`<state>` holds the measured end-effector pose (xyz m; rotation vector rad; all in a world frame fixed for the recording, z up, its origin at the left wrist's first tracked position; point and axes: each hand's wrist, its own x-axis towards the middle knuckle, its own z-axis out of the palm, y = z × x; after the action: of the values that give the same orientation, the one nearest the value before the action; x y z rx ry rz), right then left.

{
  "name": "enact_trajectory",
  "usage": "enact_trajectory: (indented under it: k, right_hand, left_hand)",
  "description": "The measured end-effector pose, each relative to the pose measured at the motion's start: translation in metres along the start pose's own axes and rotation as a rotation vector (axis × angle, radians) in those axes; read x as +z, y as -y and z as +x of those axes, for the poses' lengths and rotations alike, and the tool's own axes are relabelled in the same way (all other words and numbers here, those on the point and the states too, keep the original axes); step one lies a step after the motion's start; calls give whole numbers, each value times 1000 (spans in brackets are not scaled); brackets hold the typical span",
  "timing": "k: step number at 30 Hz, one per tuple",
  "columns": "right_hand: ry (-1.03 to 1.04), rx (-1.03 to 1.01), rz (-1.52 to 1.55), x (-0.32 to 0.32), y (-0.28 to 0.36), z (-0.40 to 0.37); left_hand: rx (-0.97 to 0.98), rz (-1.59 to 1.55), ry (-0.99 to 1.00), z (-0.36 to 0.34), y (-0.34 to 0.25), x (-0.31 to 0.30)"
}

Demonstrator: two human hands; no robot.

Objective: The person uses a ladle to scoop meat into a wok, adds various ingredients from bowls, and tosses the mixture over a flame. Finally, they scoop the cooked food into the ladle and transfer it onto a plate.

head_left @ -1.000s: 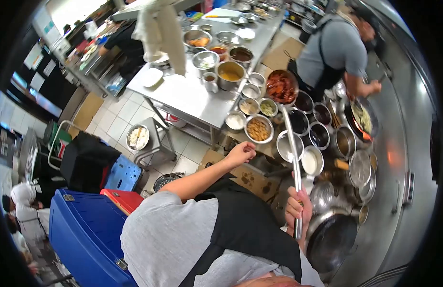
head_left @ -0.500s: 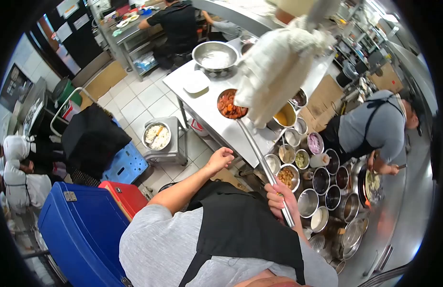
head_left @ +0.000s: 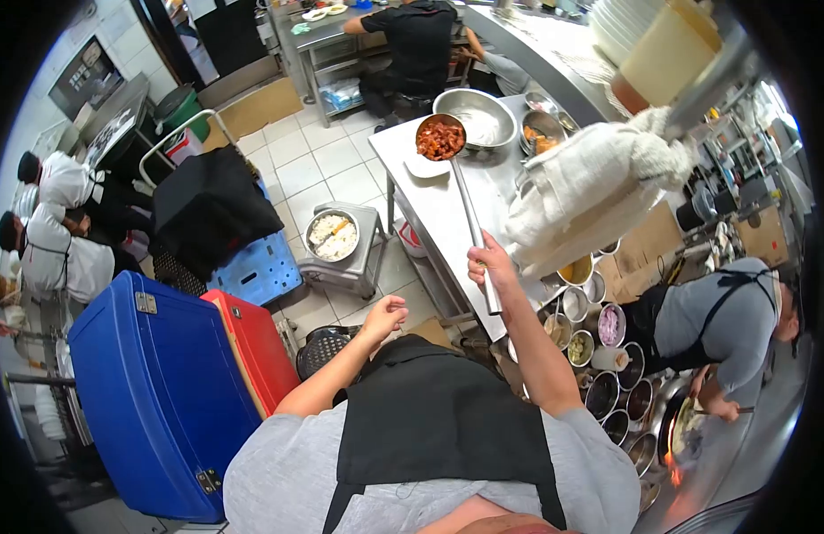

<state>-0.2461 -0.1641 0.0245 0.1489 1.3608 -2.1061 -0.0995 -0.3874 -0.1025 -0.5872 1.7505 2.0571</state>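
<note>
My right hand is wrapped round the steel handle of a long ladle. The ladle's bowl is full of reddish-brown chunks of food and hangs over a white dish, overlapping it in this view. That dish sits on the white worktable near its left edge. To the left, my left hand is held in the air in front of my apron, fingers loosely curled and nothing in them. Behind the ladle's bowl stands a large metal bowl.
White cloths hang over the table's right side. A pot of rice rests on a grey stool to the left. Several metal containers stand at right, near a person at a flaming wok. A blue box stands lower left.
My right hand has swung the filled ladle from beside the hanging cloths to over the white dish. My left hand stays loosely curled. The camera view has turned to the right.
</note>
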Motion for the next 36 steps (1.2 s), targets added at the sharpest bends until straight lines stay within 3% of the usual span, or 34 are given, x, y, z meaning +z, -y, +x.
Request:
enact_trajectory:
  k: [2, 3, 4, 6, 8, 13, 15, 18, 19, 21, 24, 26, 30, 36]
  right_hand:
    - [50, 130, 443, -9, 11, 0]
    - [217, 180, 688, -31, 3, 9]
    - [370, 173, 838, -35, 7, 8]
    - [356, 148, 972, -38, 11, -7]
    - [364, 150, 996, -20, 26, -43]
    - [100, 157, 834, -39, 20, -115]
    - [-69, 87, 657, -24, 23, -152]
    - [-91, 61, 487, -22, 16, -191]
    - [-104, 54, 488, -26, 12, -203]
    - [-61, 108, 433, -33, 5, -228]
    - [-111, 138, 492, -26, 2, -254]
    - [-135, 146, 503, -24, -3, -271]
    - [-226, 139, 419, -7, -2, -283]
    - [-230, 182, 450, -22, -10, -291]
  left_hand:
    - [-34, -36, -83, -5, 10, -11]
    - [-26, -24, -95, -4, 16, -16]
    - [-26, -40, -100, -5, 15, -18]
    - [-28, -63, -113, -2, 14, -16]
    - [-24, -101, -112, 8, 10, -14]
    - [114, -86, -217, 100, -16, -23]
    - [402, 270, -385, 165, -39, -20]
    - [631, 632, -493, 224, -109, 4]
    - [565, 672, -389, 242, -130, 12]
    - [722, 800, -471, 273, -155, 33]
    - [600, 1063, -459, 324, -175, 53]
    - [419, 1153, -441, 342, -187, 63]
    - [301, 1129, -421, 365, -190, 73]
    - [312, 1129, -412, 370, -190, 81]
